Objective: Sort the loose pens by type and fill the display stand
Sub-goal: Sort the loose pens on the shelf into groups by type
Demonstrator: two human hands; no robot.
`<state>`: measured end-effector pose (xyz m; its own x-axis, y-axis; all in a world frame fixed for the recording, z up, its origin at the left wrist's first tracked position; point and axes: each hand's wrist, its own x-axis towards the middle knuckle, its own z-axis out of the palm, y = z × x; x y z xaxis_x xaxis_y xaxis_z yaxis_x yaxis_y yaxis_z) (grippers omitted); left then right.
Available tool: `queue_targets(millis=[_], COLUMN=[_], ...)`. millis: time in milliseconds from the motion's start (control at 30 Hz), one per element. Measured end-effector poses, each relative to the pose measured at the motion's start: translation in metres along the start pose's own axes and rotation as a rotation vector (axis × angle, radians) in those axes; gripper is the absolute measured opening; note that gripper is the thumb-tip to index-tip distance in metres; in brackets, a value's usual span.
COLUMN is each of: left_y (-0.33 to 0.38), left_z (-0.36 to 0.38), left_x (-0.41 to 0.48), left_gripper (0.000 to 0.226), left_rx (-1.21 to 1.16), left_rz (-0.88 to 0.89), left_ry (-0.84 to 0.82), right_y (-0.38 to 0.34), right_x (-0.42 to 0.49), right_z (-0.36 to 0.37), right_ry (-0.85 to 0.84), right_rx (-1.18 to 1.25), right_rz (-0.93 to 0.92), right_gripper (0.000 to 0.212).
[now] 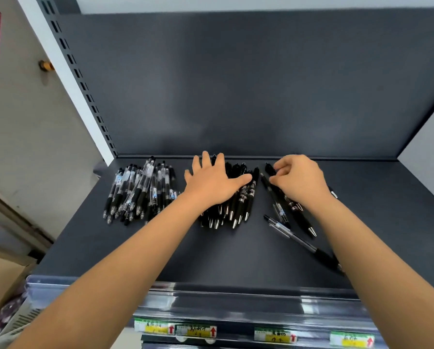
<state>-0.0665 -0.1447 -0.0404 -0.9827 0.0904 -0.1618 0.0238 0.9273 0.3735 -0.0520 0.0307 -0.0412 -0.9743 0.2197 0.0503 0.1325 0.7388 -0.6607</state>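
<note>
Pens in three groups on a dark shelf, both my hands down among them.

Left of the black-pen pile (pixel 238 205), close by but apart from it, lies a heap of clear-barrel pens (pixel 140 192), tips pointing toward me. My left hand (pixel 212 182) rests flat on top of the black-pen pile, fingers straight and spread, thumb stretched across the barrels, gripping nothing. Just right of the pile, my right hand (pixel 299 180) has its fingers curled in and pinches the top end of a loose black pen (pixel 302 219), whose silver tip points toward me past my wrist. Right of the pile and nearer me, a single clear-barrel pen (pixel 299 241) lies slanted on the shelf (pixel 223 255). Nearer me than the pile, yellow price labels (pixel 195 331) line the front rail.
</note>
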Motion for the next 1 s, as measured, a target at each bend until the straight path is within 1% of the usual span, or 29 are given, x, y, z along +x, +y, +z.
queue_targets(millis=[67, 100, 167, 200, 267, 300, 333, 400, 500, 600, 733, 900, 967, 1000], left_y=[0.005, 0.007, 0.015, 0.021, 0.037, 0.045, 0.054, 0.069, 0.086, 0.102, 0.122, 0.147, 0.156, 0.159], left_z=[-0.003, -0.003, -0.002, -0.001, 0.003, 0.007, 0.013, 0.027, 0.037, 0.041, 0.052, 0.066, 0.070, 0.071], left_x=[-0.001, -0.002, -0.005, -0.007, -0.014, -0.016, -0.018, -0.017, -0.011, -0.009, -0.005, -0.003, -0.003, -0.003], left_gripper=[0.088, 0.081, 0.058, 0.043, 0.022, 0.019, 0.020, 0.030, 0.035, 0.039, 0.024, 0.042, 0.044, 0.040], left_rx=[0.058, 0.092, 0.126, 0.099, 0.008, 0.001, 0.030, 0.118, 0.133, 0.122, 0.013, -0.093, -0.124, -0.142], left_rz=[0.061, 0.116, 0.266, 0.334, 0.383, 0.378, 0.371, 0.362, 0.359, 0.361, 0.307, 0.168, 0.112, 0.089], left_ry=[0.074, 0.131, 0.253, 0.273, 0.193, 0.124, 0.058, -0.019, -0.064, -0.098, -0.096, -0.065, -0.070, -0.084], right_y=[0.005, 0.007, 0.013, 0.016, 0.024, 0.028, 0.032, 0.041, 0.050, 0.059, 0.083, 0.106, 0.113, 0.116], right_x=[-0.001, -0.002, -0.004, -0.005, -0.007, -0.007, -0.007, -0.009, -0.009, -0.008, 0.000, 0.008, 0.011, 0.013], right_z=[-0.008, -0.011, -0.015, -0.017, -0.019, -0.019, -0.020, -0.021, -0.028, -0.040, -0.060, -0.077, -0.084, -0.087], right_ry=[0.034, 0.044, 0.075, 0.095, 0.104, 0.084, 0.050, 0.004, 0.033, 0.040, 0.022, -0.033, -0.075, -0.102], right_rx=[-0.080, -0.117, -0.210, -0.263, -0.375, -0.431, -0.475, -0.505, -0.471, -0.399, -0.356, -0.234, -0.178, -0.158], right_rz=[-0.001, 0.002, -0.001, -0.006, -0.009, 0.003, 0.025, 0.057, 0.045, 0.078, 0.099, 0.047, 0.026, 0.021], right_gripper=[0.023, 0.024, 0.031, 0.036, 0.047, 0.051, 0.052, 0.047, 0.041, 0.041, 0.043, 0.046, 0.047, 0.047])
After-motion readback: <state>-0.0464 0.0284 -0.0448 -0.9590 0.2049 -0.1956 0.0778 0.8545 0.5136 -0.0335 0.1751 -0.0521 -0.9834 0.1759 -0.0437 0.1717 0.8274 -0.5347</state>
